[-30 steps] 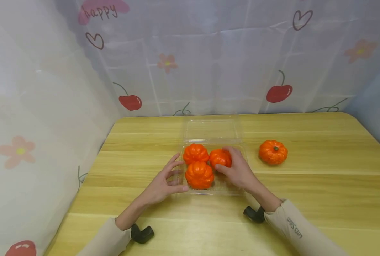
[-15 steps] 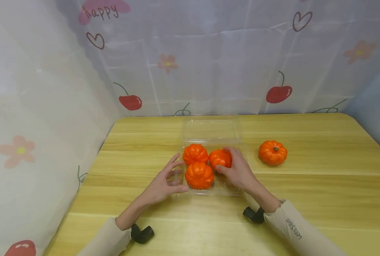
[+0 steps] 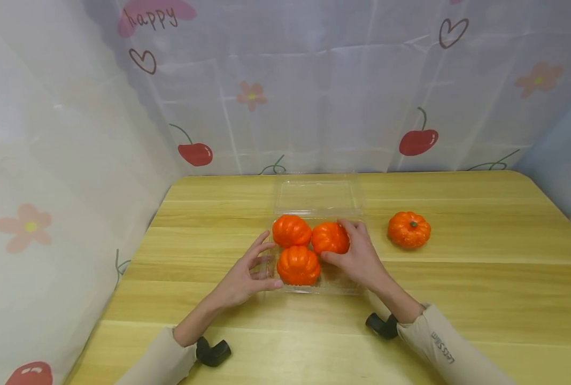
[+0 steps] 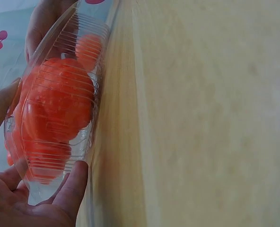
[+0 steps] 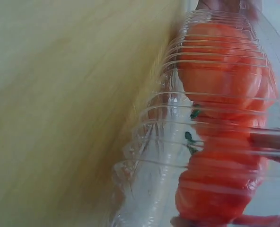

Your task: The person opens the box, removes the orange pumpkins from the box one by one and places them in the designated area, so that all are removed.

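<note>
Spread left hand (image 3: 243,277) is touching clear box (image 3: 332,281) while right hand (image 3: 361,258) is gripping its right pumpkin (image 3: 330,238), ideally settling it gently.

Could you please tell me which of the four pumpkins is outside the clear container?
It is the rightmost pumpkin in the head view, sitting directly on the table; the other three pumpkins are inside the container.

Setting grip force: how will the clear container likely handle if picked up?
The clear container looks thin and ribbed, so probably flexes when squeezed. Its lid lies open and could flop during lifting. The pumpkins inside leave space at near right, so may shift if tilted.
</note>
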Demonstrator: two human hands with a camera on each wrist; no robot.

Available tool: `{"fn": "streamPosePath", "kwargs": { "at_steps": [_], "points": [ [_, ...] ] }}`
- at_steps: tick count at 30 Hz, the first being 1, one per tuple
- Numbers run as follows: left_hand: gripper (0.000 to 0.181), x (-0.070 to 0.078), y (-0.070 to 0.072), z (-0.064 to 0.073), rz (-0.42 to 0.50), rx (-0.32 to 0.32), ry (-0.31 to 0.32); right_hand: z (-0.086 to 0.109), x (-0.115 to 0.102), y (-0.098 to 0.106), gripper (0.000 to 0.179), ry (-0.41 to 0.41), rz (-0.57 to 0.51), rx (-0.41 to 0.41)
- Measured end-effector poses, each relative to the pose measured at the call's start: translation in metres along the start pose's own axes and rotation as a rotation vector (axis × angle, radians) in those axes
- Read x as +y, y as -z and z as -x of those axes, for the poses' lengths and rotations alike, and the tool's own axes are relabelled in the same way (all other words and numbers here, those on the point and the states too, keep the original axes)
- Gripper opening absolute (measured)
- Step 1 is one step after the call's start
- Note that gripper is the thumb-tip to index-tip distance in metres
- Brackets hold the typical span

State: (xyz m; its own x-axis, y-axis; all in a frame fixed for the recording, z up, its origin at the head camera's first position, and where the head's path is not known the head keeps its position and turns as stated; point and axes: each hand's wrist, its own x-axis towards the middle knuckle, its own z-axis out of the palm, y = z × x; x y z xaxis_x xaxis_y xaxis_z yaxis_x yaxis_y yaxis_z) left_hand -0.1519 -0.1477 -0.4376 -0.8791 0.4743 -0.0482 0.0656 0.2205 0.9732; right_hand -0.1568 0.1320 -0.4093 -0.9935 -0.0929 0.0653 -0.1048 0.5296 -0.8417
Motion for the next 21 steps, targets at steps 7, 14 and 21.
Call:
{"fn": "streamPosePath", "kwargs": {
  "at_steps": [7,14,21],
  "points": [
    [0.094,0.0013,-0.0004,-0.0006,0.009,0.002,0.003,0.0018,0.0002,0.0008,0.078,0.0,-0.032,0.026],
    [0.092,0.0003,0.0,-0.0007,0.004,0.003,0.007,0.0038,0.001,0.0015,0.077,0.043,-0.142,0.042],
    [0.093,0.0016,-0.001,-0.0013,0.004,0.006,0.014,0.0056,0.0008,0.0034,0.079,0.077,-0.25,0.053]
  ]
}}
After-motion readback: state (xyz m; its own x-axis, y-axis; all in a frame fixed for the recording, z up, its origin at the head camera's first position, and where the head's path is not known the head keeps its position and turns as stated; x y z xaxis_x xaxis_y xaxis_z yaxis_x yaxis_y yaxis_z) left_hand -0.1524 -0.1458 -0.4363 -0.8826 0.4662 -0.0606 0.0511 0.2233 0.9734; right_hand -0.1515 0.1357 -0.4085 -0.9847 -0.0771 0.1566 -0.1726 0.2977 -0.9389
